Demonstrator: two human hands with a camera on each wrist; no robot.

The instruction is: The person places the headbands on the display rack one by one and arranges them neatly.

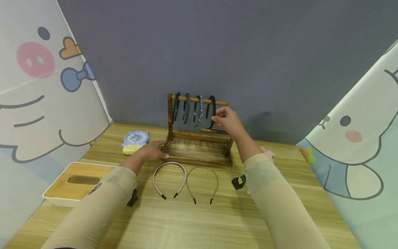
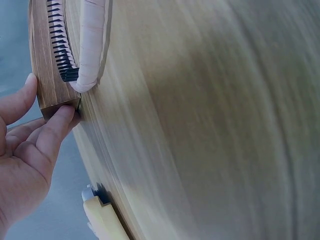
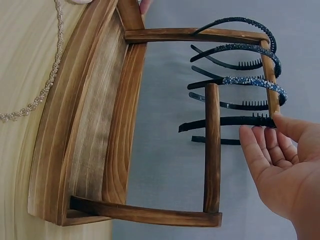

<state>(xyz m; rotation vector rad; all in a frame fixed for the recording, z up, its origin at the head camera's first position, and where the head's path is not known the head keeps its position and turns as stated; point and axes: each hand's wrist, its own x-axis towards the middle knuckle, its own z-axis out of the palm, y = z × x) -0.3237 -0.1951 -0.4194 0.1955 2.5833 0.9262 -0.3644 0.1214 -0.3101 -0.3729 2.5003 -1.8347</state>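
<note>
A wooden headband rack, with a tray base, an upper bar and a short lower bar, stands at the back of the table. Several dark headbands hang from the upper bar, among them a glittery blue one. My right hand pinches the rightmost, a plain black headband, between thumb and fingers; it still hangs around the bar. My left hand grips the tray's left end, thumb on one side, fingers on the other. Before the rack lie a pink headband and a beaded headband.
Left of the rack lie a round purple clock-like thing and a yellow block. A white tissue box with a wooden lid sits near the left forearm. A small black object lies near the right forearm. A grey wall stands behind.
</note>
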